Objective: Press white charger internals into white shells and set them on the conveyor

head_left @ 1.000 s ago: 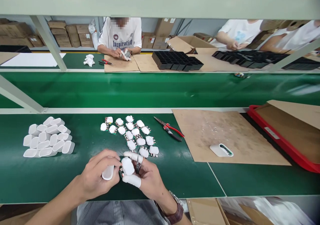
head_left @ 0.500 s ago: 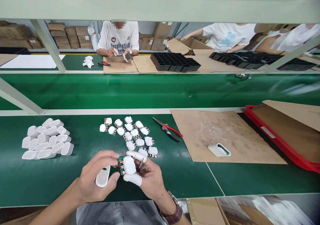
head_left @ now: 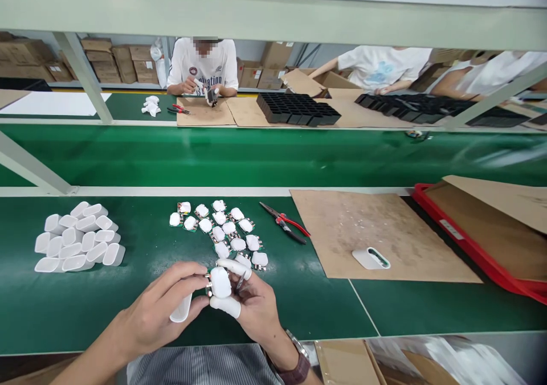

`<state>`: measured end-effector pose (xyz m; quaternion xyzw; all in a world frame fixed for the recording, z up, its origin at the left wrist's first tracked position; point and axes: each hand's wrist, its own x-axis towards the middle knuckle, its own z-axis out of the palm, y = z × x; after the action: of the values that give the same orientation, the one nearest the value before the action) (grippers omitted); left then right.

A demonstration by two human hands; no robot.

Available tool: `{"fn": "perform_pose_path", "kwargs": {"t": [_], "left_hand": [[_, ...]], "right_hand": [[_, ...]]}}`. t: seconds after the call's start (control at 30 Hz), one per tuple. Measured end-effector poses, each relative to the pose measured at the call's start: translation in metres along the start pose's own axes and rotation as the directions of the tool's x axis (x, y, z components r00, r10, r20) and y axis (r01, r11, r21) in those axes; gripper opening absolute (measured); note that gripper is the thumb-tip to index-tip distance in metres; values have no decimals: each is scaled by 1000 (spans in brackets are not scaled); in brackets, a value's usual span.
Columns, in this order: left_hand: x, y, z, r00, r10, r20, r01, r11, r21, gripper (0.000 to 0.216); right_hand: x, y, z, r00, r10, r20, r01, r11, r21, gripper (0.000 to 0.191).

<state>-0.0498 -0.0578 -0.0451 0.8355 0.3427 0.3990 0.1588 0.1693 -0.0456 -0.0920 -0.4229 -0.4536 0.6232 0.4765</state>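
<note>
Head | left grip point(head_left: 158, 308) clasping smooth, rounded shell point(head_left: 181, 310) | right grip point(head_left: 258, 305) pinching white-padded circuit board point(head_left: 221, 283) | near desk point(head_left: 311, 311) front edge

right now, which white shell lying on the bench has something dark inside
The lone white shell on the brown cardboard sheet, right of the pliers: dark shows inside its open end, while the shells grouped at left show pale openings.
</note>
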Motion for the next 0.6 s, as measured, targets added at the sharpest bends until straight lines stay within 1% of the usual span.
{"fn": "perform_pose_path", "kwargs": {"t": [0.27, 0.47, 0.53, 0.6], "left_hand": [[2, 4, 6, 998, -49, 38, 49, 999, 10, 34], [5, 6, 8, 1000, 10, 17, -11, 997, 78, 32], [6, 3, 8, 999, 9, 31, -11, 998, 67, 30], [6, -2, 10, 998, -5, 69, 2, 999, 46, 29]], "right_hand": [[0, 4, -2, 999, -43, -28, 42, 998, -47, 62], [1, 6, -6, 998, -61, -21, 59, 997, -50, 63], [0, 7, -5, 999, -42, -14, 42, 999, -29, 65], [-1, 8, -5, 1000, -24, 3, 24, 999, -21, 66]]}}
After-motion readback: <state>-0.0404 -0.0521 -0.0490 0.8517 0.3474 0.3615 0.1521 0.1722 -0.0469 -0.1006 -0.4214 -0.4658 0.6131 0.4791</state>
